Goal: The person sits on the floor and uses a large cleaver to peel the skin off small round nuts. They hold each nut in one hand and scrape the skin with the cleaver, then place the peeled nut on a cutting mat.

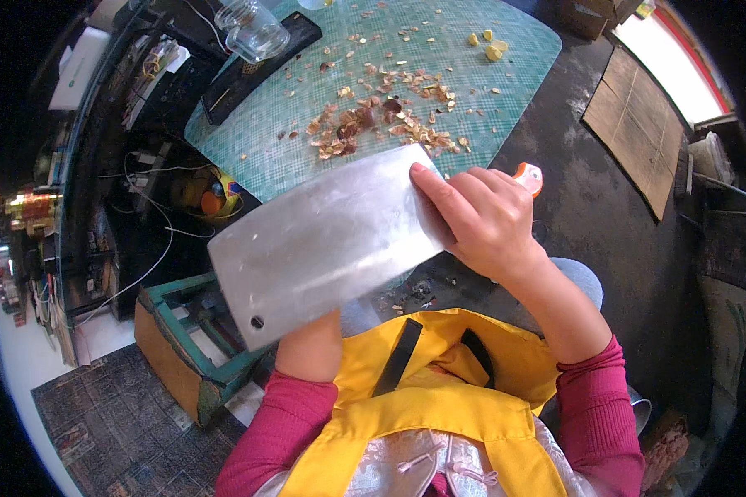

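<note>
My right hand (pixel 486 217) is closed around the handle of a broad metal cleaver (pixel 329 242), its thumb or a finger lying on the blade. The orange and white end of the handle shows beyond my fist. The blade spans the view in front of my body, with its holed corner at the lower left. Behind the blade my left hand is hidden; only the left wrist and forearm show below it. Beyond the blade, brown nut shells or husks (pixel 360 121) lie scattered on a green checked tabletop (pixel 255 149), with several yellow pieces (pixel 493 52) near its far right.
A glass jug (pixel 255 37) stands by a long black tray (pixel 261 68) at the table's left. A green-framed stool (pixel 161 310) is at lower left, near loose white cables (pixel 171 230). Flat cardboard (pixel 637 124) lies on the dark floor at right.
</note>
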`<state>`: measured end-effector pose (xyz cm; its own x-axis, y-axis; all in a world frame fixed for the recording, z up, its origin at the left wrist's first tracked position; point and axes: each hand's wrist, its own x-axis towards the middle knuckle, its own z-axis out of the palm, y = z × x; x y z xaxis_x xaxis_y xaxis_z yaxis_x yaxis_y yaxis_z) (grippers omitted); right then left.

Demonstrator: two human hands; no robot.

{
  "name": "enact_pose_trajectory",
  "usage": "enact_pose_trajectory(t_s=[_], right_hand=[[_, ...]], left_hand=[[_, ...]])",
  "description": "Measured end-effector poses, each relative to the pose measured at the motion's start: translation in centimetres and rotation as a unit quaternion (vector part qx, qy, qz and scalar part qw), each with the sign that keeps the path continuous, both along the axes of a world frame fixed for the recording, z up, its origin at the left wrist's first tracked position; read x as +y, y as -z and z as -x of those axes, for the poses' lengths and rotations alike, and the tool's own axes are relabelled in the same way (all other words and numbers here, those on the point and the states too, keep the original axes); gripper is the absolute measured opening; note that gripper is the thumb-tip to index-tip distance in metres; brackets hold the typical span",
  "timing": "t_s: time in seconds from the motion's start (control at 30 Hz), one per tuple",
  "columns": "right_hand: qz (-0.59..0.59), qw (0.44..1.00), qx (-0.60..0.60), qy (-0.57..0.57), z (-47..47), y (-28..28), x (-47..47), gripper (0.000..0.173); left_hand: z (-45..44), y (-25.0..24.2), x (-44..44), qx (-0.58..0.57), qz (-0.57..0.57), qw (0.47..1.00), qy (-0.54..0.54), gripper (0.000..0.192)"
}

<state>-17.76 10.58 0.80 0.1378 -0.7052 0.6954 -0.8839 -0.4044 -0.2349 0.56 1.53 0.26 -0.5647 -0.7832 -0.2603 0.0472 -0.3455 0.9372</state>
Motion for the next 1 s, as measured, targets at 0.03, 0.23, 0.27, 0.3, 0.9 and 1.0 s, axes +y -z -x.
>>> enact_pose_trajectory(t_s=[0.03,0.23,0.27,0.3,0.9,1.0], right_hand=[[0.015,1.000,-0.012,-0.003,0.0,0.1,0.1,0.036],[-0.037,0.997,0.018,-0.059,-1.2,0.4,1.2,0.042],[-0.023,0.998,0.008,-0.059,-1.2,0.4,1.2,0.043],[-0.018,0.998,0.003,-0.062,-1.1,0.3,1.1,0.044],[-0.052,0.998,0.017,0.044,0.7,-0.3,-2.5,0.032],[-0.108,0.980,-0.118,0.116,2.2,0.0,-3.9,0.029]], left_hand=[[0.1,0.1,0.0,0.008,-0.008,1.000,-0.006,0.044],[0.4,0.3,0.0,0.006,0.037,0.999,0.021,0.042],[0.3,0.2,0.0,-0.013,0.037,0.999,0.021,0.042],[0.3,0.1,0.0,-0.032,0.038,0.999,0.022,0.042],[-0.2,-2.0,2.0,-0.052,0.047,0.984,0.165,0.038],[0.1,-1.2,1.4,0.014,-0.002,0.993,0.118,0.039]])
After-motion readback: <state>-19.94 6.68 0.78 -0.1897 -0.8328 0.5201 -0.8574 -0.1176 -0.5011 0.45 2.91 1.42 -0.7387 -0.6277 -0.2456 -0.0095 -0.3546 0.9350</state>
